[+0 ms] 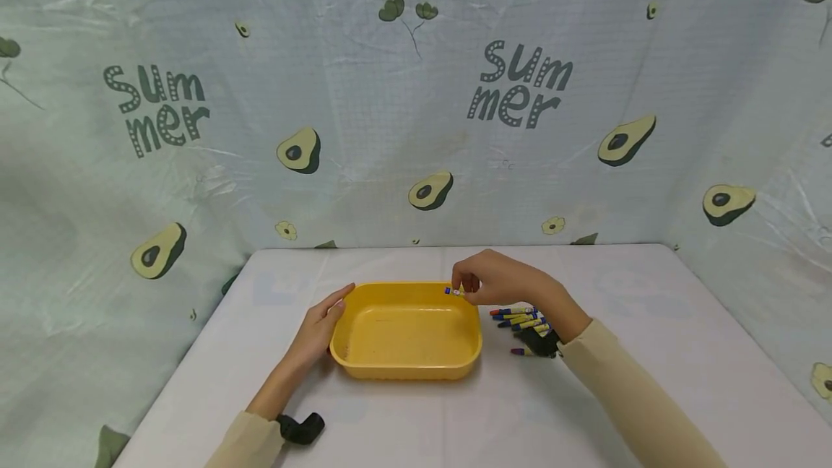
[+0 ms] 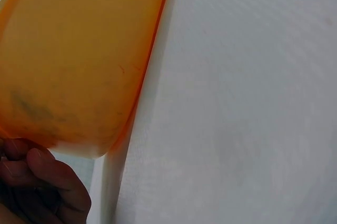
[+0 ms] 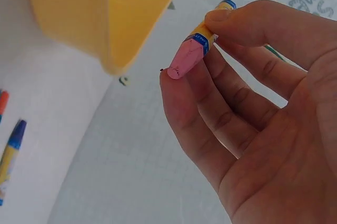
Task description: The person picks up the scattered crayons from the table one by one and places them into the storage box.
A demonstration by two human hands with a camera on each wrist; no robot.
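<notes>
Near the yellow tray, lower the pink crayon pinched in the right hand; brace tray with gripping left hand.

A pink crayon, wrapped in yellow with blue bands, is pinched in the right grip near the far right corner of a yellow tray. The rounded, rectangular tray sits upright on the bench. Just to its right, yellow-wrapped crayons lie clustered, a purple-tipped crayon slightly apart.
</notes>
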